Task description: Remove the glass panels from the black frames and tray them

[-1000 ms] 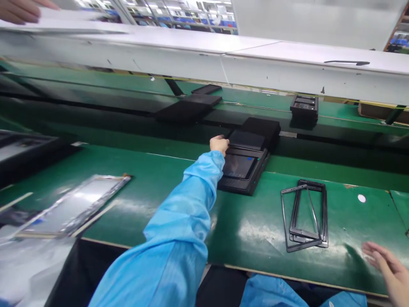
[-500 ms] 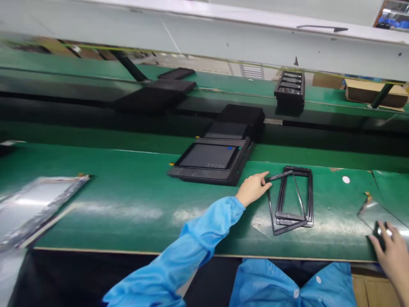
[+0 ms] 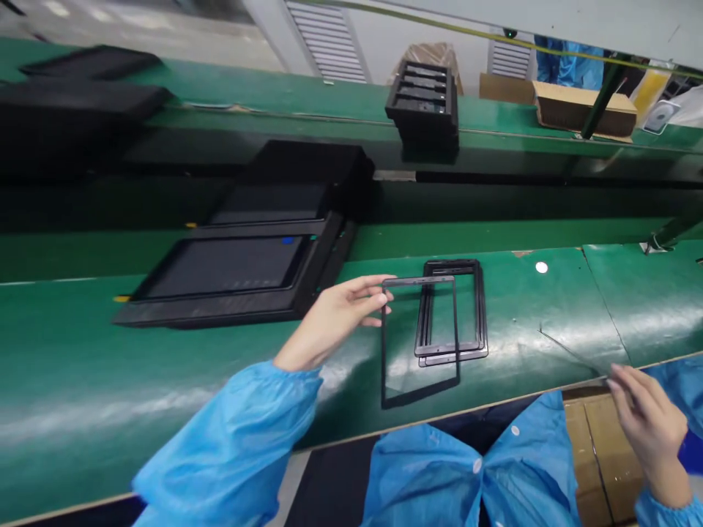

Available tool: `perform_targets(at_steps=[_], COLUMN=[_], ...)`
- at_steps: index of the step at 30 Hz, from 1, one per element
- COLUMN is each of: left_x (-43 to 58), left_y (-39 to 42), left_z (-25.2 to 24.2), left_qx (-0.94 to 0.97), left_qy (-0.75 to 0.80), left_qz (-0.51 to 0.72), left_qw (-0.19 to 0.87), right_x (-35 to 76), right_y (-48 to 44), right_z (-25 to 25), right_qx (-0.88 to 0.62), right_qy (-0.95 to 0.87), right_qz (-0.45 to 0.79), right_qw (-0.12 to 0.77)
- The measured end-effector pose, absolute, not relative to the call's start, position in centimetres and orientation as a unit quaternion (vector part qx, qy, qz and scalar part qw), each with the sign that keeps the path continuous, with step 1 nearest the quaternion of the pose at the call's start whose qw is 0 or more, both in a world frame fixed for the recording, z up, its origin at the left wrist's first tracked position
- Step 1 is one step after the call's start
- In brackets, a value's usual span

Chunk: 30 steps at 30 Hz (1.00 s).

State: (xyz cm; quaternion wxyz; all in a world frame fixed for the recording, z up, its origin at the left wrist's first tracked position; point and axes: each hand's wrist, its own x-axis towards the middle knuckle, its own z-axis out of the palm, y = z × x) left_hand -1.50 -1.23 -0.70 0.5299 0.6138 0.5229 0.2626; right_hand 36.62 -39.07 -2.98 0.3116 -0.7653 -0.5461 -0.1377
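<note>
My left hand (image 3: 351, 311) pinches a thin black rectangular bezel frame (image 3: 420, 396) by its upper left corner. The bezel is held up off the bench, partly in front of a stack of similar bezel frames (image 3: 483, 315) lying on the green surface. At the right, my right hand (image 3: 648, 413) is closed on one end of a thin panel (image 3: 571, 353). That panel is seen nearly edge-on, as a narrow dark line, so its face is hidden.
Left of the bezels stand black trays (image 3: 247, 311) holding a dark screen (image 3: 220, 267). Beyond the dark middle strip are a stack of black trays (image 3: 422, 110) and an open cardboard box (image 3: 585, 110). A round white sticker (image 3: 541, 268) lies on the bench.
My left hand has lifted the bezel from the stack and turned it more upright. My right hand has raised the panel, now edge-on. The camera view has shifted right.
</note>
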Motion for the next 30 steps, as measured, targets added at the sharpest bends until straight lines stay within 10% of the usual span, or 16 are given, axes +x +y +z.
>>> perform_targets(at_steps=[5, 10, 30], left_x=[0.6, 4.1, 6.7], left_y=[-6.0, -10.8, -13.3], left_z=[2.2, 2.7, 2.9], left_qx=[0.522, 0.506, 0.51], left_qy=[0.468, 0.384, 0.349], left_qz=[0.322, 0.355, 0.367], left_qw=[0.636, 0.686, 0.695], right_x=[32.6, 27.8, 24.5], right_y=[-34.2, -31.1, -30.4], right_z=[-0.9, -1.0, -1.1], right_qx=[-0.754, -0.65, -0.647], right_qy=[-0.29, -0.227, -0.245], right_qz=[0.132, 0.345, 0.336], right_qw=[0.574, 0.638, 0.639])
